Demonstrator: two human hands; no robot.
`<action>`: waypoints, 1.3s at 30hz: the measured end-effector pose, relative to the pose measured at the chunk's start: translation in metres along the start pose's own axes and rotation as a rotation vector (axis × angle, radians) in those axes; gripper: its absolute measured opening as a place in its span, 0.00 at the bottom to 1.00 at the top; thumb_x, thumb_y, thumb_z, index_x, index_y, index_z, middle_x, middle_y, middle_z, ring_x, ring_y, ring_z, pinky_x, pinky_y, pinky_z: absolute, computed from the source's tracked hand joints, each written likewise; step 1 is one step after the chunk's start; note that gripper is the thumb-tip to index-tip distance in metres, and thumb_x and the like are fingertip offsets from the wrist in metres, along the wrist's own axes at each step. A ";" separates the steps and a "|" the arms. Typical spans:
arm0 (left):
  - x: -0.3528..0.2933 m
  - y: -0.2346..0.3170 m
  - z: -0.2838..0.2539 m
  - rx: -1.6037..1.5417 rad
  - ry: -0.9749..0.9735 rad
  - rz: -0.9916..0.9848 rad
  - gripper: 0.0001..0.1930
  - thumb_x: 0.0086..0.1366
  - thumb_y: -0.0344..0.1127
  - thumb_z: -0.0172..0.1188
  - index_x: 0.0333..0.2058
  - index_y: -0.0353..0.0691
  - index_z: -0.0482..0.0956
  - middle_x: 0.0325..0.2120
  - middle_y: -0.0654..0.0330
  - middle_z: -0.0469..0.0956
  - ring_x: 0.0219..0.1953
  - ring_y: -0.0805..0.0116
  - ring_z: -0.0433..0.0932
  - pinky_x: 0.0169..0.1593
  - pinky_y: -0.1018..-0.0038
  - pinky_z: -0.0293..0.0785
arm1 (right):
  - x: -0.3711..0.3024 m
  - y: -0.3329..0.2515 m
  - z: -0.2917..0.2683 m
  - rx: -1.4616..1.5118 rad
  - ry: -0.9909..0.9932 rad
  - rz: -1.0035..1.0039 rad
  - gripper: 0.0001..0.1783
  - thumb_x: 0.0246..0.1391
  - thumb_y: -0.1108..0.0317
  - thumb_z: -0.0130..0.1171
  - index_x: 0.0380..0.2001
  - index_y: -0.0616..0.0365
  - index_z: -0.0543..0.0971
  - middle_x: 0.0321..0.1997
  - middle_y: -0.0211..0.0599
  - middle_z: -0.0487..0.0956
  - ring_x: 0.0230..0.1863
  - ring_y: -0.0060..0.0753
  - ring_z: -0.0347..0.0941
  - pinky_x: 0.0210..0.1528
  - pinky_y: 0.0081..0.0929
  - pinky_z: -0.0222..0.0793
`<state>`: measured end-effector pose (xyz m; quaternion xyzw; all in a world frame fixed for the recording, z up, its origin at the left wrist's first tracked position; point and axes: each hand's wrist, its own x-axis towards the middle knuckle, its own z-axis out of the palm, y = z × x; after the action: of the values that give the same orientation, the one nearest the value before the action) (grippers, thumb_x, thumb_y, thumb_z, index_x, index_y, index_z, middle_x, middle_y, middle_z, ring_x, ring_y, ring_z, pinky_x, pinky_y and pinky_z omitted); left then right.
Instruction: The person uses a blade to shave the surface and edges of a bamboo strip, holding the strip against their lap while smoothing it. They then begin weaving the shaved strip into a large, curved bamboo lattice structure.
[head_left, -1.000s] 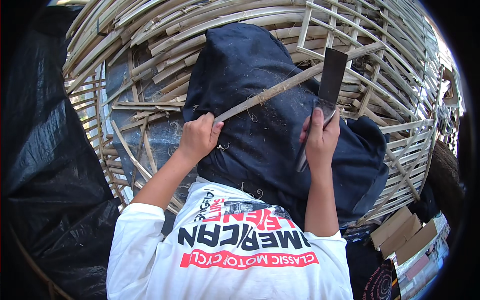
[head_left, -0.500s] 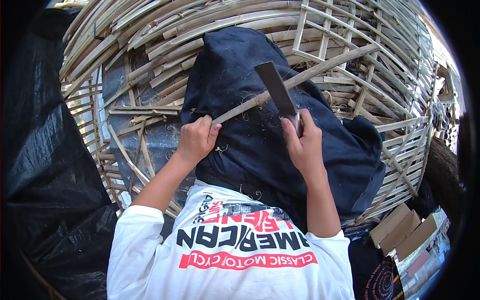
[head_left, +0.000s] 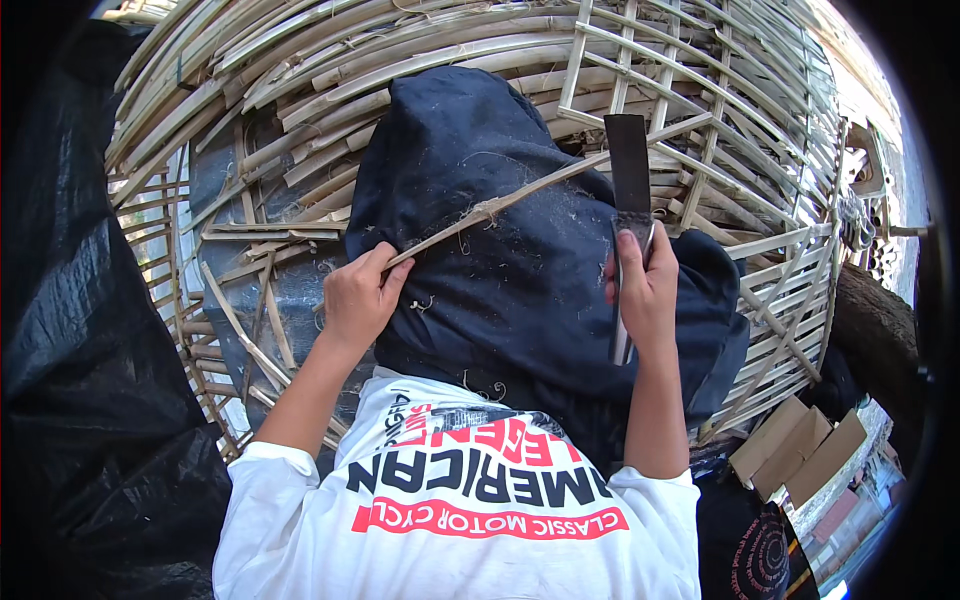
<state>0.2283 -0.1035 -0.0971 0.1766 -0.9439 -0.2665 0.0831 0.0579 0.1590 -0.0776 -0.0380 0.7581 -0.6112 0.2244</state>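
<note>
My left hand (head_left: 358, 297) is closed round the near end of a bamboo strip (head_left: 545, 182). The strip slants up to the right over a dark cloth (head_left: 480, 290) spread across my lap, and fine shavings cling partway along it. In my right hand (head_left: 648, 290) is a knife (head_left: 631, 165) with a broad, dark, square-ended blade pointing away from me. Its metal handle sticks out below my fist. The blade stands at the strip's far part, overlapping it in view; whether they touch I cannot tell. Several curled shavings lie on the cloth.
Split bamboo slats (head_left: 400, 65) are stacked in front of me. A bamboo lattice (head_left: 690, 85) stands at the far right. Loose bamboo pieces (head_left: 270, 230) lie to the left, beside a black plastic sheet (head_left: 90, 330). A cardboard box (head_left: 790, 445) sits at the lower right.
The knife has moved right along the bamboo strip and turned from leaning left to nearly upright. My left hand and the strip sit slightly lower and further left. Shavings now show on the strip.
</note>
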 end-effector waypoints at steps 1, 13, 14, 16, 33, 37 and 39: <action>-0.001 -0.003 -0.001 0.061 -0.026 0.008 0.15 0.66 0.44 0.58 0.26 0.39 0.72 0.18 0.54 0.74 0.22 0.51 0.76 0.24 0.63 0.68 | 0.005 -0.004 -0.004 -0.025 0.026 -0.019 0.11 0.65 0.61 0.52 0.32 0.57 0.69 0.17 0.25 0.70 0.14 0.13 0.64 0.16 0.15 0.58; 0.001 -0.020 0.015 0.225 -0.006 0.097 0.15 0.68 0.45 0.54 0.27 0.41 0.70 0.16 0.53 0.74 0.21 0.48 0.76 0.22 0.59 0.68 | 0.016 -0.007 0.019 -0.350 -0.185 -0.060 0.14 0.62 0.62 0.54 0.35 0.65 0.69 0.19 0.49 0.73 0.19 0.50 0.69 0.26 0.37 0.64; 0.001 -0.018 0.019 0.193 0.007 0.100 0.15 0.68 0.44 0.54 0.27 0.40 0.70 0.16 0.52 0.74 0.21 0.46 0.75 0.22 0.58 0.67 | 0.019 -0.012 0.015 -0.248 -0.074 -0.024 0.14 0.62 0.62 0.54 0.35 0.65 0.69 0.18 0.47 0.72 0.17 0.46 0.66 0.24 0.37 0.64; 0.005 -0.015 0.019 0.232 0.006 0.115 0.15 0.67 0.45 0.55 0.26 0.41 0.70 0.16 0.54 0.74 0.20 0.50 0.76 0.22 0.61 0.68 | 0.028 -0.008 0.011 -0.146 0.147 -0.045 0.14 0.62 0.62 0.54 0.36 0.65 0.68 0.19 0.50 0.74 0.17 0.52 0.69 0.23 0.39 0.65; 0.010 -0.014 0.017 0.344 0.035 0.166 0.13 0.63 0.44 0.59 0.27 0.42 0.72 0.17 0.59 0.73 0.19 0.58 0.76 0.22 0.66 0.70 | 0.010 0.028 0.025 -0.300 0.210 -0.120 0.12 0.66 0.60 0.50 0.39 0.59 0.67 0.17 0.27 0.68 0.13 0.15 0.64 0.14 0.17 0.58; 0.009 -0.019 0.022 0.313 0.013 0.177 0.13 0.63 0.44 0.59 0.28 0.41 0.72 0.17 0.58 0.73 0.20 0.56 0.77 0.22 0.64 0.70 | 0.008 0.006 0.009 -0.139 0.173 0.037 0.12 0.64 0.62 0.54 0.39 0.61 0.69 0.17 0.29 0.72 0.17 0.17 0.68 0.20 0.21 0.61; 0.008 -0.027 0.024 0.291 0.012 0.187 0.13 0.64 0.44 0.59 0.28 0.41 0.72 0.17 0.58 0.74 0.20 0.56 0.77 0.22 0.64 0.70 | 0.018 -0.006 -0.006 -0.190 0.058 -0.061 0.12 0.64 0.62 0.54 0.36 0.61 0.70 0.16 0.28 0.71 0.15 0.16 0.65 0.18 0.20 0.60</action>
<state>0.2228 -0.1165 -0.1309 0.0997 -0.9843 -0.1170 0.0866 0.0380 0.1566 -0.0768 -0.0643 0.8172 -0.5441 0.1789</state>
